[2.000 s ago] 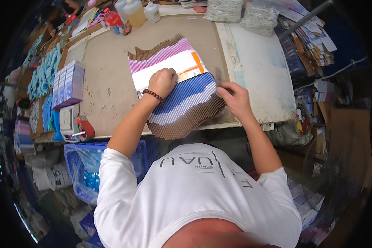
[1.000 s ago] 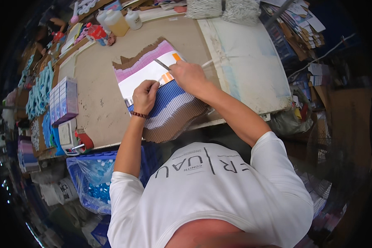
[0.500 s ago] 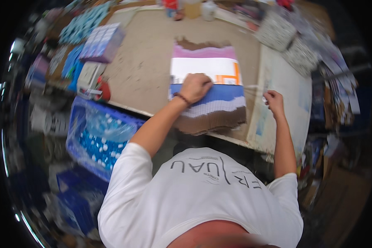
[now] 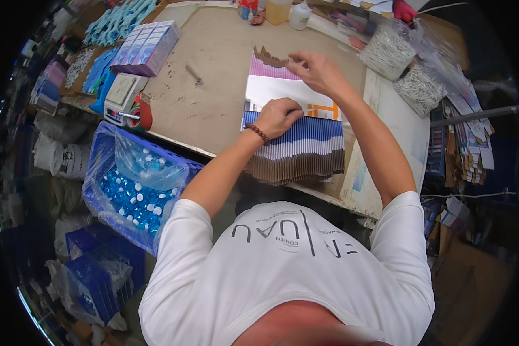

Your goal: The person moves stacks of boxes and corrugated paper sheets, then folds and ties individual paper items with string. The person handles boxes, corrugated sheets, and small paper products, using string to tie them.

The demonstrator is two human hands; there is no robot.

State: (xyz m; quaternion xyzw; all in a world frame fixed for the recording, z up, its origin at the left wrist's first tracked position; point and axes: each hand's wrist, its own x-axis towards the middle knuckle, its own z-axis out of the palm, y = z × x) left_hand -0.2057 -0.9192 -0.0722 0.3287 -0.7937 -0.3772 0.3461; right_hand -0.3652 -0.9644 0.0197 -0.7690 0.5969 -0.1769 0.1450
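Note:
A fanned stack of flat printed cartons [image 4: 294, 135] lies on the table in front of me, banded brown, pink, white and blue. My left hand [image 4: 278, 117] rests on the middle of it, fingers curled under and closed; what they grip, if anything, is hidden. Over the stack's far end, my right hand [image 4: 317, 70] reaches with bent fingers drawn together near the brown and pink edges. Whatever is between those fingertips is too small to make out.
Left of the table stands a blue crate [image 4: 92, 190] of small blue bottles with white caps. A scale [image 4: 121, 95], a tape roll [image 4: 142, 111] and purple boxes [image 4: 147, 49] line the left edge. Bags of small white pieces [image 4: 386, 52] lie at right. A white bottle [image 4: 300, 16] stands far back.
My right hand has moved from the table's right side up and leftward to the far end of the carton stack. My left hand stays on the stack.

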